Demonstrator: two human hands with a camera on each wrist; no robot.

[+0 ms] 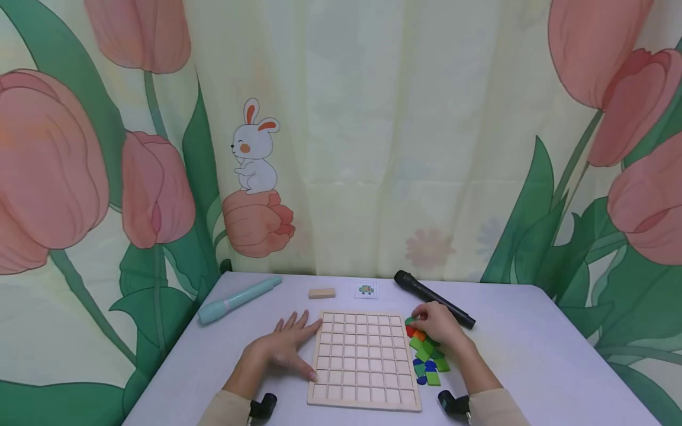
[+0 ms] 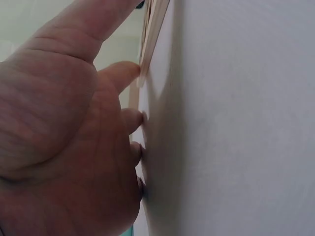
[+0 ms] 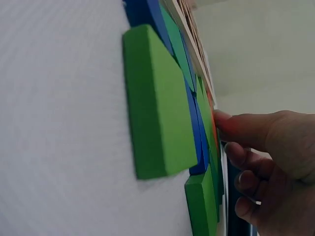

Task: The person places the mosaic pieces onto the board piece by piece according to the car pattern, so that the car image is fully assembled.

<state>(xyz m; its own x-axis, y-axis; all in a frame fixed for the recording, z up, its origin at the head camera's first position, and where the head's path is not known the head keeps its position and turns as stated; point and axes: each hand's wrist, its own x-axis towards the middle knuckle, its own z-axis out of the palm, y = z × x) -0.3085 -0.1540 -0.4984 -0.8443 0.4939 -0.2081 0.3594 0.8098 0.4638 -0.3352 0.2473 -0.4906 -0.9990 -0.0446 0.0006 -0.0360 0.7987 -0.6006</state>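
A wooden grid board [image 1: 364, 358] with rows of square cells lies flat on the table. My left hand [image 1: 288, 347] is spread at its left side, the thumb and index finger touching the frame; in the left wrist view the other fingertips of that hand [image 2: 69, 132] rest on the tabletop. Beyond the board's right edge, my right hand [image 1: 441, 324] pinches a dark green tile [image 1: 409, 321] at the far end of a loose group of tiles. Light green [image 3: 162, 108], blue and orange tiles lie close by it, some overlapping.
Behind the board are a small wooden block [image 1: 322, 293] and a card with a turtle-like picture [image 1: 366, 289]. A pale teal microphone-shaped object [image 1: 240, 299] lies at the back left. Behind my right hand is a black microphone [image 1: 434, 297]. A printed curtain [image 1: 346, 148] hangs behind the table.
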